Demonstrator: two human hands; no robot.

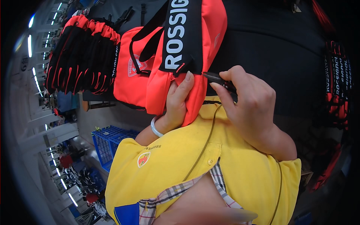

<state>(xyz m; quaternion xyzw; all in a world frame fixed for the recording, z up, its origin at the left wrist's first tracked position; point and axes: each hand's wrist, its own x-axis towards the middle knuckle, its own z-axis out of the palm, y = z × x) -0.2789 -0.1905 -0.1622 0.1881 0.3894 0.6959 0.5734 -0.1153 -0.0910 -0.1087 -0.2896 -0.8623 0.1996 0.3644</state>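
The coral-red bag (214, 35) lies on the black desk (270, 56), its black panel (168, 48) apparently already attached; the left hand (178, 99) pinches the bag's near part while the right hand (253, 97) grips dark thread snips (216, 79) at its right edge, where work looks unfinished. The bag's far end is cut off, most left fingers are hidden, and whether the blades hold thread is unclear.

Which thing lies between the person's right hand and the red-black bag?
In the head view, a dark tool, held by the right hand, its tip at the bag.
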